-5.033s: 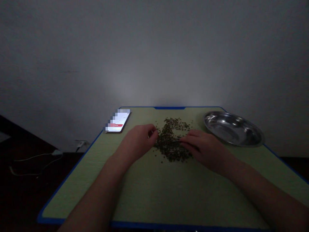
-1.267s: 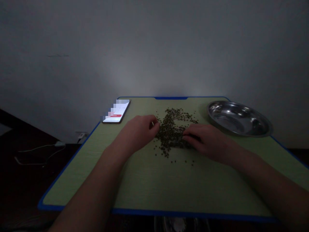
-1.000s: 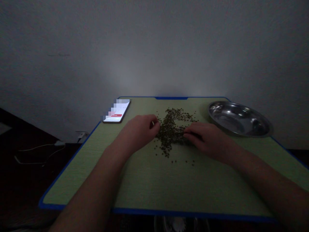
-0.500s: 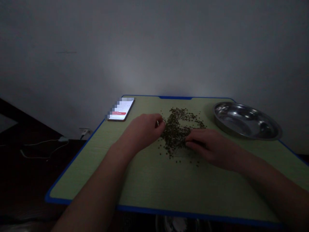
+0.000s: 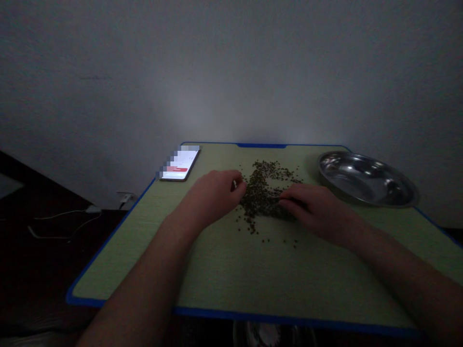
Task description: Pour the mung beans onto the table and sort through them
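Note:
A pile of small dark seed-like grains [image 5: 255, 193] is spread over the middle of the light green table [image 5: 231, 274]. At its left edge, my left hand [image 5: 219, 195] is closed, thumb and index finger curled together with a small gap of light between them. My right hand [image 5: 311, 205] is closed in a pinch at the pile's right side, fingertips low over the grains. A dark blur lies beside its fingertips. What either hand holds, if anything, is too small and dim to make out. Several loose grains lie nearer to me.
An oval metal basin [image 5: 365, 180] stands at the table's right. A lit phone [image 5: 181, 164] lies at the back left. The wall [image 5: 231, 72] rises behind the table. Below the front edge shows another shiny metal vessel [image 5: 267, 333]. Cables [image 5: 68, 236] lie at far left.
The pile's near side has thinned and a few grains now lie apart in front. My right hand has shifted slightly about the pile's right side; my left hand stays closed. The view has shifted.

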Motion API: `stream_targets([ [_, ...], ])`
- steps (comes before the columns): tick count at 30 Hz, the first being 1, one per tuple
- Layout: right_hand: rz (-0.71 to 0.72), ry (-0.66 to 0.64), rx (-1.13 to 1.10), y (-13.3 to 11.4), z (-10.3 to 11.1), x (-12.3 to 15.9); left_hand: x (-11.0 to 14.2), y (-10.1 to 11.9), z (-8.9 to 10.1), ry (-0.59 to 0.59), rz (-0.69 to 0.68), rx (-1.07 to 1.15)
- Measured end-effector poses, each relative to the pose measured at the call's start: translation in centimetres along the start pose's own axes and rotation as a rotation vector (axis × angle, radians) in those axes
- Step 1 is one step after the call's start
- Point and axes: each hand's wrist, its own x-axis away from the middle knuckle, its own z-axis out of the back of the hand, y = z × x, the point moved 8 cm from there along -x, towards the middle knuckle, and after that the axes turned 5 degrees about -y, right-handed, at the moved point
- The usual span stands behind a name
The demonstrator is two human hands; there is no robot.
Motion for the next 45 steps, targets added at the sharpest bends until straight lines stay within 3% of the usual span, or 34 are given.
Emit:
stream_targets([
  [9,0.106,-0.087,-0.123,-1.5,-0.4,0.2,0.0,-0.1,0.0,0.002,-0.004,-0.010],
  [21,0.095,-0.135,-0.177,-2.0,-0.7,0.2,0.0,-0.1,-0.1,-0.002,0.001,-0.013],
  [29,0.051,-0.118,-0.074,-0.5,-0.8,0.0,0.0,-0.1,-0.2,-0.024,0.017,-0.015],
  [37,-0.028,-0.048,0.043,1.6,0.3,-0.2,-0.2,-0.1,-0.2,-0.034,0.012,-0.021],
  [45,-0.011,0.014,0.068,1.6,2.7,0.5,-0.2,-0.3,-0.3,-0.026,0.011,-0.035],
])
